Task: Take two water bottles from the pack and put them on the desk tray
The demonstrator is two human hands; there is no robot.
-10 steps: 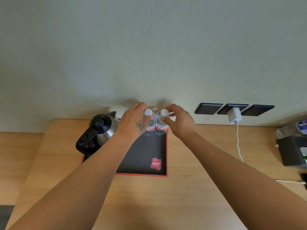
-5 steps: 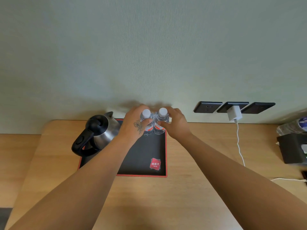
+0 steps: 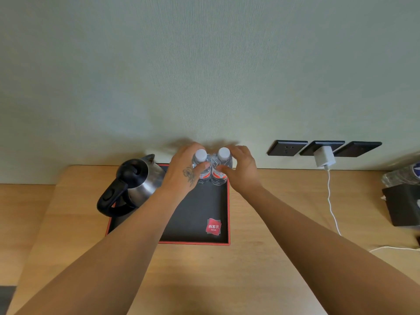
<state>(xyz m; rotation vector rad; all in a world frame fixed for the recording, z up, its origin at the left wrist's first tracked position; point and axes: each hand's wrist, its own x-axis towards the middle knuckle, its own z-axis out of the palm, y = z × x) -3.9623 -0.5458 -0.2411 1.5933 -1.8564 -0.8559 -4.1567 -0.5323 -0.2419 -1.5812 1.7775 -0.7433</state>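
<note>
Two clear water bottles with white caps and red labels stand upright side by side at the far right corner of the black, red-edged desk tray [image 3: 195, 214]. My left hand [image 3: 181, 173] is wrapped around the left bottle [image 3: 201, 155], thumb across its front. My right hand [image 3: 242, 169] grips the right bottle [image 3: 223, 153] the same way. The two bottles touch each other. Their bases rest on or just above the tray; my fingers hide part of the bodies. More bottles in plastic wrap, the pack [image 3: 402, 176], lie at the desk's far right edge.
A steel kettle [image 3: 134, 183] with a black handle stands on the tray's left side, close to my left wrist. Dark wall sockets [image 3: 287, 147] hold a white charger [image 3: 323, 159] whose cable trails over the wooden desk [image 3: 261, 223]. A black box [image 3: 402, 206] sits at right.
My hands slid down from the caps to the bottle bodies. The bottles stay at the tray's far right corner, and the view shifted slightly.
</note>
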